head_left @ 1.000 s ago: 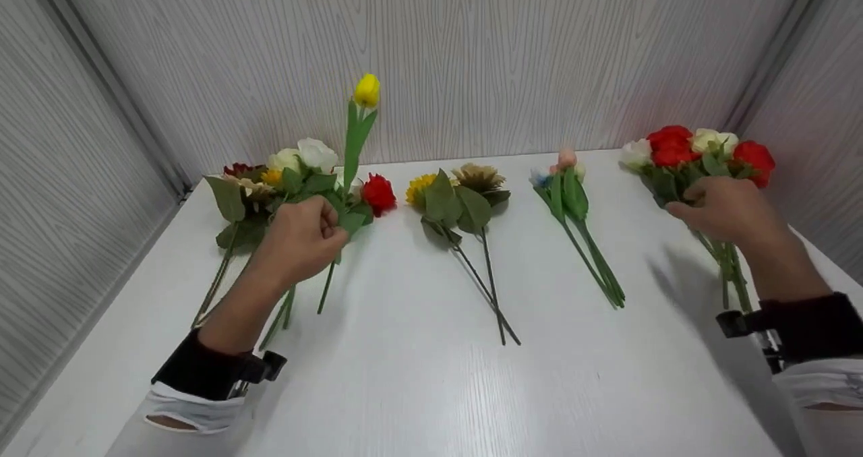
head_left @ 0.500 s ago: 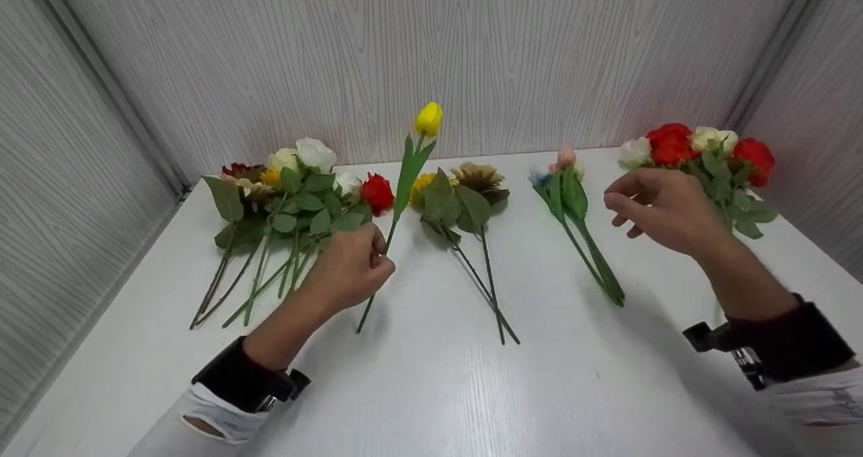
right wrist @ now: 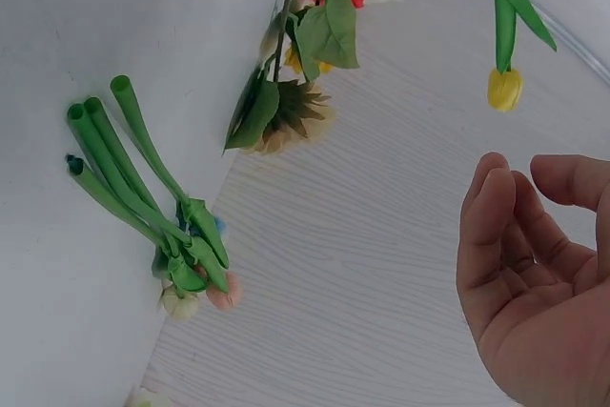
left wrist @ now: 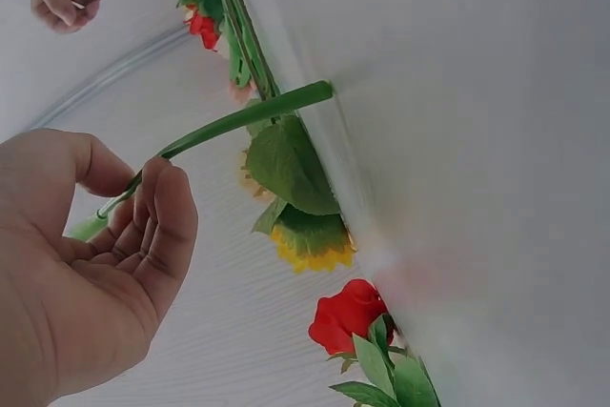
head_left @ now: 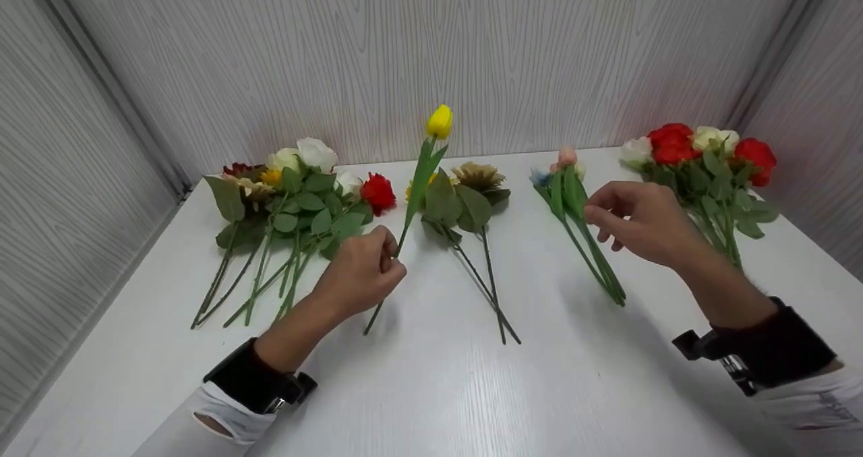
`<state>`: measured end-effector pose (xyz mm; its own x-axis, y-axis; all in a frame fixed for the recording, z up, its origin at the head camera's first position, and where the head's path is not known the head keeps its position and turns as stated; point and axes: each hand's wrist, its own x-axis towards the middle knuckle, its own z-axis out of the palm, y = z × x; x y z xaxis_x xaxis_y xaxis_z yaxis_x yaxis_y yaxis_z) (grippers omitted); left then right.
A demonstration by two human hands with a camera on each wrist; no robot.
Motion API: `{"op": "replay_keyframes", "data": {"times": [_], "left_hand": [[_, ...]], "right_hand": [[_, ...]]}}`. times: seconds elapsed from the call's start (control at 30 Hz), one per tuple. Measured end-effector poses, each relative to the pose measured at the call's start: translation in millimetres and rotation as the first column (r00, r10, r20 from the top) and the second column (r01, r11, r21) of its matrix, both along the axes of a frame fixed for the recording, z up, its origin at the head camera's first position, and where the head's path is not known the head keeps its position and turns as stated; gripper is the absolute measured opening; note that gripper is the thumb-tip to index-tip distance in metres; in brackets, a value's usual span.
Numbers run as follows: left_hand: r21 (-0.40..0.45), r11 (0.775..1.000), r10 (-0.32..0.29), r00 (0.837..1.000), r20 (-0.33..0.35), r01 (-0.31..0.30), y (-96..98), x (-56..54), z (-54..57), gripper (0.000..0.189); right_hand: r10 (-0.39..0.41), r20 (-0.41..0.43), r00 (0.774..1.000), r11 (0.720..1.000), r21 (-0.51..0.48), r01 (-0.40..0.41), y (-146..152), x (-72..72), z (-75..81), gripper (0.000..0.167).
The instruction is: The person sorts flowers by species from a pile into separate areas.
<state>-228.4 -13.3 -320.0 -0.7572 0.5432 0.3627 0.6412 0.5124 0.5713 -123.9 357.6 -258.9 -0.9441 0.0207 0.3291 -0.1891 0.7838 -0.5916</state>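
Note:
Between thumb and fingers my left hand (head_left: 361, 271) pinches the stem of a yellow tulip (head_left: 439, 121). The flower leans right, head up, over the table; its green stem (left wrist: 238, 119) crosses the left wrist view. My right hand (head_left: 640, 221) holds nothing; its fingers are loosely bent, with a gap to the thumb in the right wrist view. It hovers just right of a small bunch of tulips (head_left: 572, 197) with pink, blue and cream heads. That bunch lies on the table, stems (right wrist: 119, 169) toward me.
At left lie white and red roses (head_left: 317, 155) with several other flowers. Two sunflower-like stems (head_left: 495, 288) cross mid-table, one yellow, one tan. Red and white roses (head_left: 674, 143) lie at the right. A wood-grain panel (head_left: 512, 59) closes off the table's back.
My left hand has carried the yellow tulip right and toward me, out from the left flowers. My right hand has moved left from the red roses to beside the tulip bunch.

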Motion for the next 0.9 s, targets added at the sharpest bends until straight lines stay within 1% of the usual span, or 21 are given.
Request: {"op": "replay_keyframes", "data": {"times": [0.1,0.2,0.33,0.47,0.57,0.67,0.73,0.83,0.9], "left_hand": [[0.000,1.000,-0.007,1.000,-0.001,0.007,1.0,1.6,0.9,0.005],[0.018,0.999,-0.034,0.999,-0.009,0.034,2.3,6.3,3.4,0.006],[0.077,0.989,-0.126,0.992,-0.021,0.128,6.6,17.9,8.0,0.007],[0.123,0.965,-0.234,0.972,0.009,0.231,11.3,31.9,11.5,0.007],[0.145,0.944,-0.306,0.950,0.059,0.295,14.1,41.9,14.3,0.008],[0.176,0.920,-0.372,0.922,0.105,0.351,16.5,51.1,17.3,0.009],[0.194,0.902,-0.414,0.901,0.131,0.386,18.0,56.6,18.3,0.009],[0.217,0.871,-0.477,0.863,0.165,0.440,20.7,64.4,18.1,0.009],[0.226,0.849,-0.518,0.837,0.178,0.477,22.4,69.0,17.3,0.009]], "right_hand": [[0.039,0.001,0.999,0.999,-0.013,-0.039,-1.4,-0.4,-3.8,0.014],[0.083,0.010,0.996,0.996,-0.029,-0.083,-6.0,-0.3,-6.8,0.012],[0.123,0.043,0.992,0.992,-0.044,-0.121,-16.8,1.9,-8.2,0.010],[0.175,0.071,0.982,0.984,-0.051,-0.172,-31.5,6.5,-8.3,0.008],[0.215,0.084,0.973,0.976,-0.049,-0.212,-43.1,11.7,-9.1,0.006],[0.259,0.095,0.961,0.966,-0.049,-0.256,-54.3,17.2,-11.3,0.007],[0.300,0.098,0.949,0.953,-0.064,-0.295,-61.4,20.5,-13.1,0.008],[0.381,0.097,0.919,0.921,-0.130,-0.368,-71.4,25.0,-16.5,0.012],[0.443,0.083,0.893,0.885,-0.198,-0.421,-77.7,27.8,-18.9,0.014]]}}
